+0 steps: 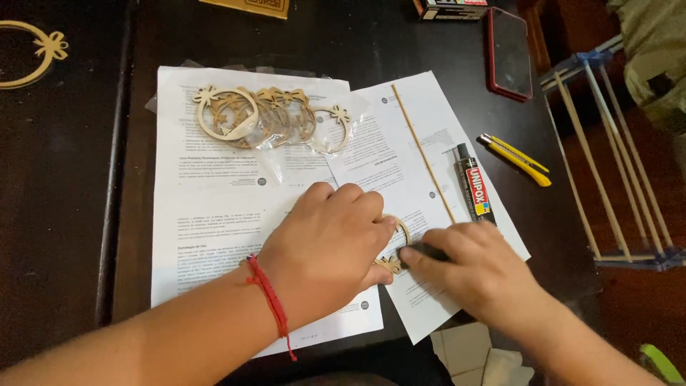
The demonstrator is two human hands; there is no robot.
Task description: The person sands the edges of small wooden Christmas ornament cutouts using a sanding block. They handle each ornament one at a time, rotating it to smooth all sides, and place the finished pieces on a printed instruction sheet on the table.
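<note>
My left hand (330, 243) lies flat, fingers together, pressing down on a thin wooden ring ornament with a bow (395, 250), most of it hidden under the hand. My right hand (468, 268) pinches a small dark block (427, 251) against the ornament's edge. Both rest on printed white sheets (214, 186) spread over a dark table (86, 179). A red string bracelet (270, 297) circles my left wrist.
Several wooden ring ornaments (268, 118) lie in a row on the paper at the back. A thin wooden stick (421, 150), a black glue tube (473, 184), a yellow utility knife (516, 159) and a red-cased phone (509, 51) lie to the right. A stick frame (614, 171) stands beyond the table's right edge.
</note>
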